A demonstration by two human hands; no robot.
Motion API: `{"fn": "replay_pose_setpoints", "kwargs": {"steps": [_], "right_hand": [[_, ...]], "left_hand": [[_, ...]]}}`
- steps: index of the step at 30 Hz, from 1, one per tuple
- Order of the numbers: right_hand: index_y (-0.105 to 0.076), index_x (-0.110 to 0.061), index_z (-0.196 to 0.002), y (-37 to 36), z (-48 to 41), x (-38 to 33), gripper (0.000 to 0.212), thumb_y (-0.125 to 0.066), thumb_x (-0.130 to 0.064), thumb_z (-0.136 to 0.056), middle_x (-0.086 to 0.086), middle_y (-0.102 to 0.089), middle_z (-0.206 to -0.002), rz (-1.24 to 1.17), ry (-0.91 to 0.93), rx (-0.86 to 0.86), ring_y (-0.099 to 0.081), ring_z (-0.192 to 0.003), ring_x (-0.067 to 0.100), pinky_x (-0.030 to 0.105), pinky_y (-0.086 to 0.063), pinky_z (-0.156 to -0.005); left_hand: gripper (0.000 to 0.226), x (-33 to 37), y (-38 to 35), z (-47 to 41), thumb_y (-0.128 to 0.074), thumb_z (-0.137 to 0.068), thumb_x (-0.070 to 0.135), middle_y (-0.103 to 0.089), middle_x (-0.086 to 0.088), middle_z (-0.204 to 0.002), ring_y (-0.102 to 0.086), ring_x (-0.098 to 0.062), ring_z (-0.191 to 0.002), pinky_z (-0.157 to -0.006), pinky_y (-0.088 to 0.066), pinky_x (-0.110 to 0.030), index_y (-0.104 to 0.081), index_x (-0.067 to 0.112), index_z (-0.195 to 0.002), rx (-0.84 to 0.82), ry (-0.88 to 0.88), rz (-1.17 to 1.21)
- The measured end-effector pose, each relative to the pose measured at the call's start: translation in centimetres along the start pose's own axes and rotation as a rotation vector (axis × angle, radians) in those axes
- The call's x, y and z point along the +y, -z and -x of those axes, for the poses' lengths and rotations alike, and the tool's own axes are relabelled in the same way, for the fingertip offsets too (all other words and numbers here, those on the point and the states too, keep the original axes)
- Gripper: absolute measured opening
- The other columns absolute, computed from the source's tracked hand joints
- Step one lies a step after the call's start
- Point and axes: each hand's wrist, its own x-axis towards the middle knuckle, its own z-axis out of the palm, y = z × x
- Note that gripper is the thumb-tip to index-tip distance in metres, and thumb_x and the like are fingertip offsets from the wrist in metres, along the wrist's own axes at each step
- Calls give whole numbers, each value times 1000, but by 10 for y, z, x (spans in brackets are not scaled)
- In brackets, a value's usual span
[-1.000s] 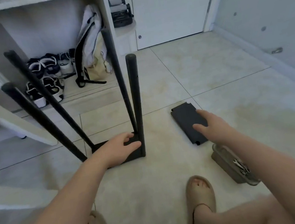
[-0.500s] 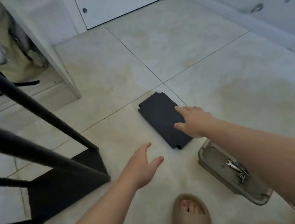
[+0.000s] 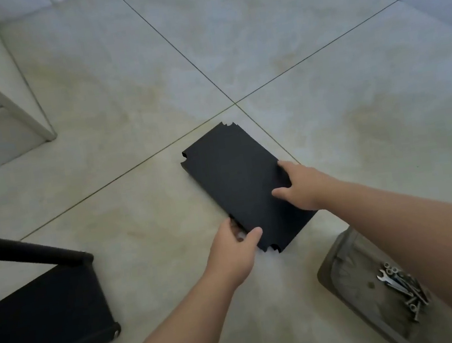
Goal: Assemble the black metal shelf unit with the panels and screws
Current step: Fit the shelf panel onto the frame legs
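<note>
Two hands (image 3: 230,255) (image 3: 305,186), one loose panel (image 3: 237,175), one shelf frame (image 3: 46,327), one tray (image 3: 347,269).

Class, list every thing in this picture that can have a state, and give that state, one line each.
black panel, flat side up, near end gripped by both hands
left hand, grips the panel's near left corner, thumb on top
right hand, grips the panel's right edge
shelf frame, partly built, post fitted, untouched
tray, open, holds wrenches and screws
</note>
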Motion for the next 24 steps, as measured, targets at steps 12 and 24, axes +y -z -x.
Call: {"fn": "replay_pose_setpoints", "kwargs": {"steps": [12, 24], "right_hand": [[-53, -19, -141, 68, 115, -22, 49, -66, -28, -94, -4, -65, -106, -779, -44, 255, -65, -100, 23, 39, -53, -83], [-70, -18, -94, 253, 441, -108, 14, -58, -17, -100, 4, -69, -97, -909, 408, 411, -66, -79, 26, 28, -56, -60]], "left_hand": [[40, 94, 62, 111, -70, -87, 10, -69, 8, -100, -70, -7, -84, -57, -49, -12, -54, 25, -121, 151, -152, 46], [51, 276, 152, 435, -68, -89, 10, -66, 9, -98, -69, -15, -89, -79, -55, -32, -56, 22, -137, 324, -739, -136]]}}
